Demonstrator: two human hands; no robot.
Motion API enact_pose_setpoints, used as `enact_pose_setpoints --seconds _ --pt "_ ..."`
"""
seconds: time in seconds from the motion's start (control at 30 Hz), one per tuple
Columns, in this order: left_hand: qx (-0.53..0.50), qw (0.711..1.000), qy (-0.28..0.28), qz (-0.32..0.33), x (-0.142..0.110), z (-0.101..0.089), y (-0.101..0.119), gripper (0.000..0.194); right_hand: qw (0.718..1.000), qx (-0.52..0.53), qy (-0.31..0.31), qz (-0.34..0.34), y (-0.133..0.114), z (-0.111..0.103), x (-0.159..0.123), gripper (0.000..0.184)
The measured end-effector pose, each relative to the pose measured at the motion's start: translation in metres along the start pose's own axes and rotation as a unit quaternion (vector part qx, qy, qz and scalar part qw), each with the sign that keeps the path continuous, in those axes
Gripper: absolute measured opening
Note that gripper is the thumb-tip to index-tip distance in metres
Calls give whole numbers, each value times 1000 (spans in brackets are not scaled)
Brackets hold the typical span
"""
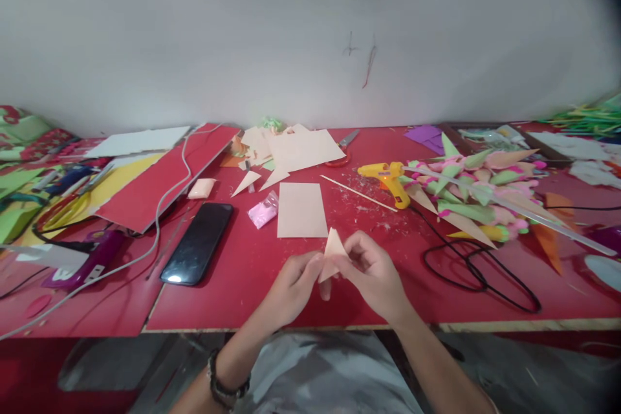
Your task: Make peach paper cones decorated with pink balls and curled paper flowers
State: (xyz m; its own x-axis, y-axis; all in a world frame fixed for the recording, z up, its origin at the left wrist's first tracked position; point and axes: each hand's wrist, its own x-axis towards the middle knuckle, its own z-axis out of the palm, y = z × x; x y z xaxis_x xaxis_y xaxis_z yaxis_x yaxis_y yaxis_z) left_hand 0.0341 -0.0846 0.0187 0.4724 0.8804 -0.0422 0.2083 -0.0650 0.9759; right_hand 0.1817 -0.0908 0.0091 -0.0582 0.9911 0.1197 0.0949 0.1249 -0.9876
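Both my hands meet over the near edge of the red table [242,272], pinching a small peach paper piece [333,251] folded to a point. My left hand [294,284] grips its lower left side with closed fingers. My right hand [371,272] pinches its right side, fingers curled. A flat peach paper rectangle [301,209] lies just beyond the hands.
A black phone [198,242] lies to the left, beside a pink packet [263,210]. A yellow glue gun [388,178] with a black cord [478,272], a thin wooden stick [356,193], a pile of paper cones [478,197], scissors [345,142] and paper sheets [301,149] lie further back.
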Motion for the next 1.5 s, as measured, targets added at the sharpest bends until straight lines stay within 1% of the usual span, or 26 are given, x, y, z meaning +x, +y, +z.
enact_pose_setpoints --seconds 0.1,0.13,0.23,0.27,0.3,0.37,0.4,0.43,0.57,0.7,0.87,1.03,1.1,1.2,1.33,1.37,1.4,1.5 --pt "22 1000 2 3 2 1 0 37 999 46 -8 6 -1 2 0 14" --pt "33 999 1 4 2 2 0 35 998 57 -11 12 -2 2 1 17" --pt "53 999 -10 -1 2 1 1 34 997 63 -24 44 -4 -1 3 35" --pt "58 998 -16 -5 2 1 1 33 995 62 -42 58 -5 -3 4 38" --pt "62 998 -22 -9 1 0 1 32 993 60 -69 70 -6 -5 5 36" --pt "74 997 -33 -15 0 -1 2 30 987 51 -131 78 -6 -9 7 21" --pt "83 996 -34 -16 -1 -1 2 29 985 45 -152 74 -5 -11 8 13" --pt "94 995 -31 -17 -1 -1 1 29 984 37 -160 66 -5 -12 8 11" --pt "124 992 -2 -28 -1 -1 -1 31 993 5 -114 38 -3 -8 8 15" --pt "117 992 -15 -44 -1 1 -2 31 994 0 -105 11 -4 -4 7 25" --pt "132 991 -16 -28 -2 2 -1 33 996 0 -87 -4 -3 1 5 28" --pt "128 992 -15 -17 -4 2 2 32 1000 -1 -27 -4 -1 9 4 34" --pt "133 991 -12 -18 -5 2 2 31 1000 -15 -15 1 -2 10 6 33" --pt "137 990 -3 -26 -6 2 0 31 999 -33 -5 5 -3 7 8 26" --pt "102 994 10 -34 -6 5 -4 32 997 -64 45 -10 -4 2 10 23" --pt "85 996 15 -34 -6 6 -5 32 997 -70 40 -12 -5 1 10 23" --pt "67 997 24 -34 -6 6 -5 31 997 -77 18 -13 -5 0 10 22" --pt "18 997 64 -44 -9 6 -8 29 989 -90 -112 -14 -7 -2 10 21"
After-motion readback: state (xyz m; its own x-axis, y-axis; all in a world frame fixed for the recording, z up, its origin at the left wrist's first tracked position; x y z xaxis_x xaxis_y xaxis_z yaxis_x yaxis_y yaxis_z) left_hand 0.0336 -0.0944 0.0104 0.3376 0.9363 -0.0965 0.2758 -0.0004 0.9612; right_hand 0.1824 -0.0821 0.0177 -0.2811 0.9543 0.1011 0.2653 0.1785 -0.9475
